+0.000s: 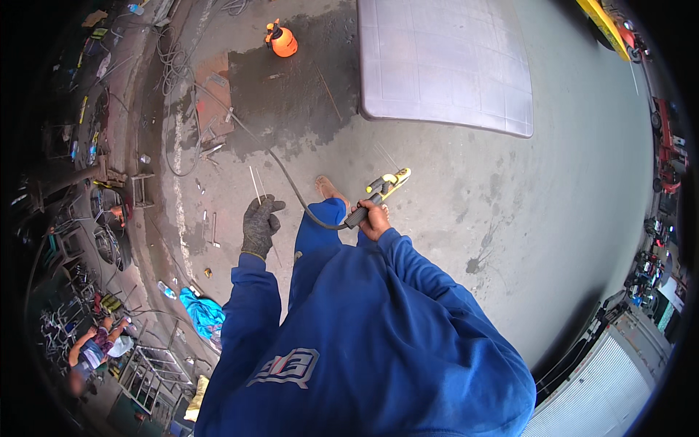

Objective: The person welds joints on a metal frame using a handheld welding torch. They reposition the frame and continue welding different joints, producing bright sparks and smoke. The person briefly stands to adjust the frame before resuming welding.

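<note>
My right hand (376, 221), bare, is wrapped round the dark handle of a yellow welding electrode holder (395, 180). A thin rod (385, 154) sticks out from the holder's head, pointing up and left. From the handle's back end a black cable (290, 179) curves away to the upper left. In a dark grey knit glove, my left hand (260, 227) is closed on a couple of thin welding rods (255, 182), which stand up past the fingers. The two hands are apart, in front of my blue-sleeved body. A bare foot (329, 188) shows between them.
A pale lilac panel (448, 65) lies ahead, with an orange spray bottle (282, 42) on wet floor to its left. Cable coils (173, 67), a rusty plate (213, 98) and a blue cloth (204, 315) lie leftward. A person (96, 349) sits at lower left near metal frames (151, 375).
</note>
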{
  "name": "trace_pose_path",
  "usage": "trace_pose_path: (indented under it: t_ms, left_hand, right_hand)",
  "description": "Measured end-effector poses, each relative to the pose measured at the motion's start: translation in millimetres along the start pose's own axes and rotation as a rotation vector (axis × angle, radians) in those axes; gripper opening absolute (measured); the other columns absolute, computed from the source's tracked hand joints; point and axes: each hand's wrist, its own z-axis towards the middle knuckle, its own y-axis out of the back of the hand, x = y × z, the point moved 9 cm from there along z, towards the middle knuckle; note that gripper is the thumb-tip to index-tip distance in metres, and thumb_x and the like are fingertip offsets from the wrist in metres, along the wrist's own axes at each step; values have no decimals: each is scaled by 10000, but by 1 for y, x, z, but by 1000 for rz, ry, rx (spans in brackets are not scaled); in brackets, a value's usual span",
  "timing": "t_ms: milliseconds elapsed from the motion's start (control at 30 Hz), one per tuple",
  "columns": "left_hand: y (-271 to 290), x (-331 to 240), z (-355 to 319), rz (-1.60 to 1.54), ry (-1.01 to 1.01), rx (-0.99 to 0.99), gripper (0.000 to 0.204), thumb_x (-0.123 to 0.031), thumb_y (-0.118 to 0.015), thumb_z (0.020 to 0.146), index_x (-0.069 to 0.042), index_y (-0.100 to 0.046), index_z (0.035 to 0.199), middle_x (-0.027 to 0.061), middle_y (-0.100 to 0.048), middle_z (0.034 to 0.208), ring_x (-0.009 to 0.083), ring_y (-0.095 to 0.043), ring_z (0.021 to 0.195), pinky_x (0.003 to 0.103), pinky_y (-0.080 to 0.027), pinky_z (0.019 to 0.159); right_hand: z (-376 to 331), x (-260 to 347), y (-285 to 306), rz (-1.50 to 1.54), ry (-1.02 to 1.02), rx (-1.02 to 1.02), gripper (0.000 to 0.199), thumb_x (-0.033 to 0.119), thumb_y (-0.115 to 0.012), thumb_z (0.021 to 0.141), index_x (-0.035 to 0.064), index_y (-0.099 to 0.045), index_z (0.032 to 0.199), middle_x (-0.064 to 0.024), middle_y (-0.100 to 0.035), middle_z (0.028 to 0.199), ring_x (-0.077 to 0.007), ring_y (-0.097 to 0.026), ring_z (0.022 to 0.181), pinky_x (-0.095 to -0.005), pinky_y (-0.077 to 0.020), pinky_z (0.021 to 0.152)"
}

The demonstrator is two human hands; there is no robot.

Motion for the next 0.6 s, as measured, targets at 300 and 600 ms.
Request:
trace_pose_path:
  t_ms: [300,600]
  left_hand:
    - [-100,211,228,-306,442,-23,245,-225,-657,938,-108,-644,1153,26,-727,1026,88,-595,642,216,-367,460]
    - [-292,391,388,-344,301,267,294,-353,-696,894,-97,-725,1035,47,-702,918,171,-666,791,321,-498,699]
  right_hand:
    - [170,122,66,-504,233,-381,310,37,-551,808,34,-513,1116,-113,-568,782,-228,-575,610,-375,-503,529]
    - [332,294,138,-562,417,-245,266,65,-596,750,120,-508,996,-26,-516,827,-189,-545,748,-383,-480,738]
